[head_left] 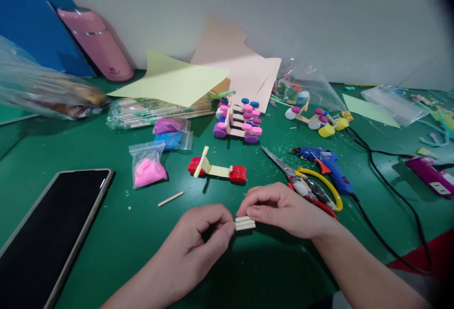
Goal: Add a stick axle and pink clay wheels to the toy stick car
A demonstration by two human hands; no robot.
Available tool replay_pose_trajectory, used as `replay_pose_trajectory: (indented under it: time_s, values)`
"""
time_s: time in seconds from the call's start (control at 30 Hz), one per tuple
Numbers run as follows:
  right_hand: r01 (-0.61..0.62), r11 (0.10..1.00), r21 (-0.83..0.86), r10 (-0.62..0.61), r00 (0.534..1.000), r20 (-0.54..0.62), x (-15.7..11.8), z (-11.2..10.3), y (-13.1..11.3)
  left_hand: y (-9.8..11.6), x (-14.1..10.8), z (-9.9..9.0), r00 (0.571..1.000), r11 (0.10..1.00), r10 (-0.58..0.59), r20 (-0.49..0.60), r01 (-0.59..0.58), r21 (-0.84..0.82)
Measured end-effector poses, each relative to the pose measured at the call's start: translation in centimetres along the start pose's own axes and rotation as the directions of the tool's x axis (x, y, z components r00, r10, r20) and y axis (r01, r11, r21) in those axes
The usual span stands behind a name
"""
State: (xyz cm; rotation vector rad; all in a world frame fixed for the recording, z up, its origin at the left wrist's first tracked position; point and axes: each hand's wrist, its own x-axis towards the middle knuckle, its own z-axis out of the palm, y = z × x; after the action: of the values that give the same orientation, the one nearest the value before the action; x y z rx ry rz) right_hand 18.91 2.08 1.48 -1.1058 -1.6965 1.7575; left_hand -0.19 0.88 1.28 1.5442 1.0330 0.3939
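Note:
Several short pale wooden sticks [245, 224] lie side by side between my hands, low over the green table. My left hand [202, 243] pinches their left end between thumb and index finger. From the right, my right hand [280, 210] grips their upper right part with thumb and fingers. Just beyond my hands stands a small scooter-like model [218, 171] with red wheels and a pale yellow bar. One loose stick [170, 199] lies on the table to the left.
A phone [49, 233] lies at the left. Scissors [283, 165] and a blue glue gun [326, 162] with a cable are at the right. Behind are clay bags [147, 169], more models [239, 120], paper [173, 80] and a pink bottle [97, 44].

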Motion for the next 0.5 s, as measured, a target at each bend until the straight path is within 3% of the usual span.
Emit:
replay_pose_trajectory:
  time_s: [0.5]
  values:
    - [0.047,0.998,-0.039,-0.046,0.999,0.016,-0.10,-0.17,0.23,-0.09,0.18,-0.03,1.000,1.000,0.009,-0.018,-0.008,0.020]
